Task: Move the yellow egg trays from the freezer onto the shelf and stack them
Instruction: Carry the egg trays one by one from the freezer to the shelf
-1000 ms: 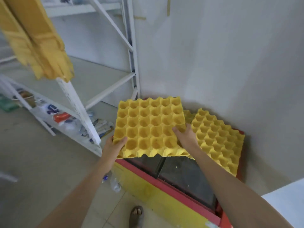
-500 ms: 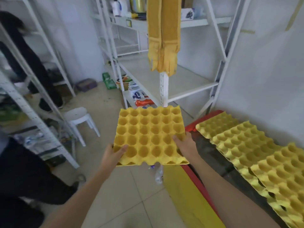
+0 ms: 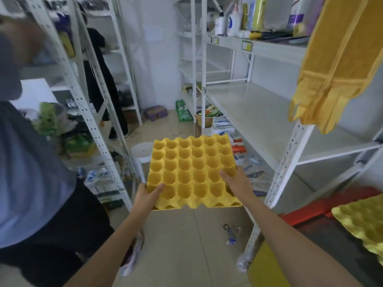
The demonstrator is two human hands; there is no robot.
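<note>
The left hand [image 3: 149, 196] grips the near left corner of a yellow egg tray [image 3: 191, 172], thumb pressed on top into a cup and the other fingers hidden under the edge. The right hand [image 3: 236, 184] clamps the near right side of the same tray, its fingers curled over the rim onto the top face. Both hands hold the tray flat, cups up, in the air above the tiled floor [image 3: 186, 245], in the aisle between the racks and touching none of them.

Just to the right of the tray stands the white shelf [image 3: 259, 114], its broad middle board bare. A yellow cloth [image 3: 331, 65] hangs down over its near upright post. On the board above stand bottles [image 3: 232, 19] and other small goods. The lowest level, beside the tray's far right corner, holds packets and a bowl of mixed items.

At the lower right is the freezer [image 3: 323, 230], with a red rim and dark lid, and another egg tray [image 3: 364, 222] lies on it at the frame's edge, well apart from the held one.

A white stool [image 3: 142, 151] stands behind the tray's left side. A person in a grey top [image 3: 27, 162] fills the left edge, blurred.
</note>
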